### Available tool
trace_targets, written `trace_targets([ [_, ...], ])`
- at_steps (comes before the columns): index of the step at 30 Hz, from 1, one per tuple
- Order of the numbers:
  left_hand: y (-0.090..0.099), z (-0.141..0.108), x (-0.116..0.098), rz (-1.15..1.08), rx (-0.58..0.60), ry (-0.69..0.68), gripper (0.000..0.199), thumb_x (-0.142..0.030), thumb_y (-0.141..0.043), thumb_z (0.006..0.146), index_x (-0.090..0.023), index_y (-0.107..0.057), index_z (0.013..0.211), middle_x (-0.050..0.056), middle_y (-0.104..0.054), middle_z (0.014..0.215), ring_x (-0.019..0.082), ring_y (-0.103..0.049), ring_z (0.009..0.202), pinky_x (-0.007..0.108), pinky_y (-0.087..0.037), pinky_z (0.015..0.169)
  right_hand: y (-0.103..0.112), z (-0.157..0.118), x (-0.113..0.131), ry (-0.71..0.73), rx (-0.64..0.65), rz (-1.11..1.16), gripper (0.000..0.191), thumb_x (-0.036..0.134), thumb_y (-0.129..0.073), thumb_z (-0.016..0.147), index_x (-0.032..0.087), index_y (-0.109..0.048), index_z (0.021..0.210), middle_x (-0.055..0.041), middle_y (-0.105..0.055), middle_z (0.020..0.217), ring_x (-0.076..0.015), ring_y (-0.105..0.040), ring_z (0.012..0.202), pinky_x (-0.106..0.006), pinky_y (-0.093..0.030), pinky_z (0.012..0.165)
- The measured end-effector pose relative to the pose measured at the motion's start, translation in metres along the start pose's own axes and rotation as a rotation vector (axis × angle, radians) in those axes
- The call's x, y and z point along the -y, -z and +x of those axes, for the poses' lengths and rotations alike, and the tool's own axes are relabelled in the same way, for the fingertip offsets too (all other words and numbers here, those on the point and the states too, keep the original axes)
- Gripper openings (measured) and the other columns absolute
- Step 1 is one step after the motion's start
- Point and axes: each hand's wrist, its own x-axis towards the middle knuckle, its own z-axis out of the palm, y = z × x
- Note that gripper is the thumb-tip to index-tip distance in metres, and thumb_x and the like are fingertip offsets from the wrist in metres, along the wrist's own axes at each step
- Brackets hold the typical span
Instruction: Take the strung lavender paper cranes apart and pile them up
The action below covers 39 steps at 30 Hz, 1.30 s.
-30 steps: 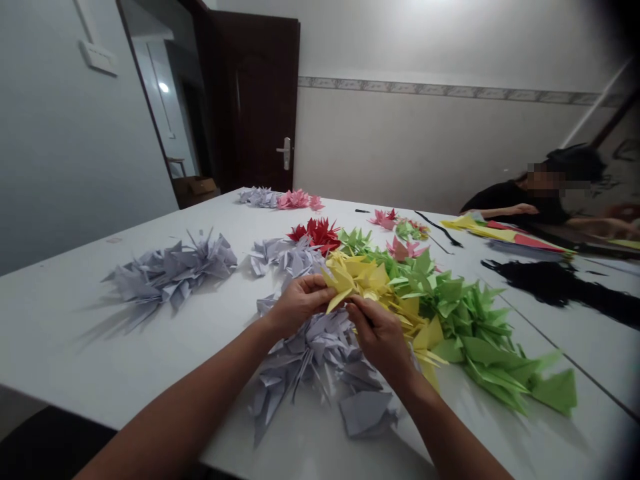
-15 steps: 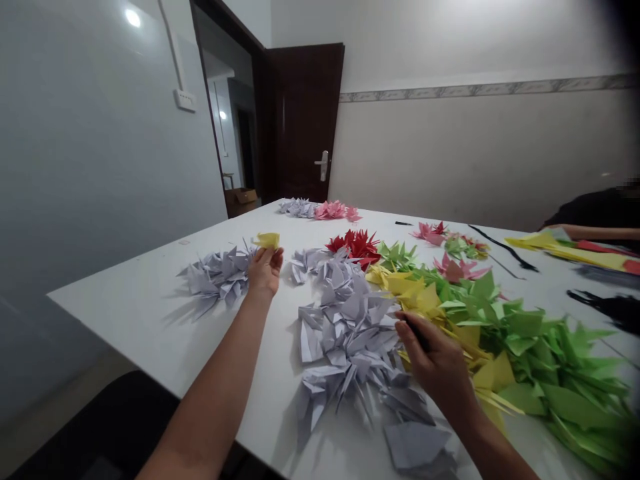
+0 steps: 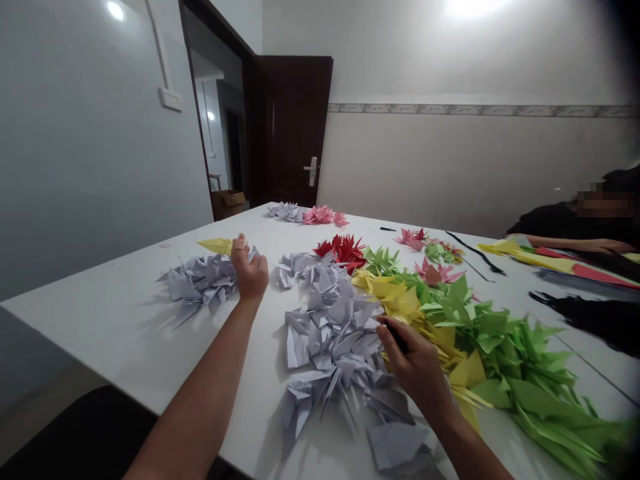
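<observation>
My left hand (image 3: 251,272) is over the left pile of pale grey folded paper pieces (image 3: 200,283), which look like origami cranes. Its fingers are closed on the inner end of a yellow origami crane (image 3: 215,246), whose pointed end sticks out to the left above the pile. My right hand (image 3: 416,357) is curled at the edge of the larger grey crane pile (image 3: 330,327), beside the yellow cranes (image 3: 395,297). Thumb and fingers there are pinched together; a dark bit shows between them, too small to name.
Green folded paper (image 3: 505,347) heaps up at the right, with red pieces (image 3: 345,250) and pink pieces (image 3: 320,214) farther back. Black strands (image 3: 595,317) and long coloured strips (image 3: 555,263) lie near another person (image 3: 565,220) at the right. The white table's (image 3: 100,320) edge runs along the left.
My left hand has moved left with the yellow crane, which now points left over the grey pile. The right hand keeps its pinch beside the larger pile. The view has shifted somewhat.
</observation>
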Motion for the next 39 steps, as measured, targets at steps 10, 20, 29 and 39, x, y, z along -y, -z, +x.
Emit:
trace_targets([
  [10, -0.015, -0.03, 0.034, 0.481, 0.545, -0.107, 0.027, -0.016, -0.058, 0.069, -0.019, -0.069, 0.094, 0.009, -0.065, 0.1, 0.023, -0.058, 0.101, 0.038, -0.043, 0.095, -0.001, 0.0, 0.002, 0.037, 0.034, -0.01, 0.025, 0.037, -0.053, 0.085, 0.018, -0.066, 0.094, -0.0081, -0.072, 0.088, -0.0212, -0.069, 0.078, -0.031, -0.054, 0.07],
  [20, -0.016, -0.031, 0.056, 0.603, 0.692, -0.009, 0.031, -0.023, -0.067, 0.064, -0.019, -0.069, 0.094, 0.008, -0.063, 0.1, 0.026, -0.056, 0.103, 0.041, -0.039, 0.098, -0.002, -0.001, 0.001, 0.004, 0.059, 0.005, 0.028, 0.036, -0.051, 0.086, 0.017, -0.067, 0.099, -0.0087, -0.072, 0.092, -0.0203, -0.068, 0.083, -0.03, -0.054, 0.073],
  [29, -0.024, -0.042, 0.028, 0.414, 0.574, -0.058, 0.048, -0.028, -0.067, 0.069, -0.016, -0.057, 0.114, 0.012, -0.046, 0.123, 0.017, -0.058, 0.095, 0.029, -0.053, 0.077, -0.001, 0.0, 0.004, -0.036, 0.031, -0.03, 0.036, 0.041, -0.049, 0.087, 0.015, -0.065, 0.105, -0.0117, -0.071, 0.098, -0.0233, -0.067, 0.089, -0.035, -0.053, 0.077],
  [39, -0.014, -0.037, 0.003, 0.581, 0.577, -0.216, 0.049, -0.024, -0.073, 0.061, -0.018, -0.059, 0.108, 0.008, -0.057, 0.105, 0.022, -0.057, 0.099, 0.034, -0.049, 0.089, -0.002, -0.002, 0.002, 0.035, 0.086, -0.06, 0.032, 0.041, -0.053, 0.084, 0.016, -0.067, 0.097, -0.0098, -0.072, 0.091, -0.0214, -0.068, 0.081, -0.031, -0.053, 0.071],
])
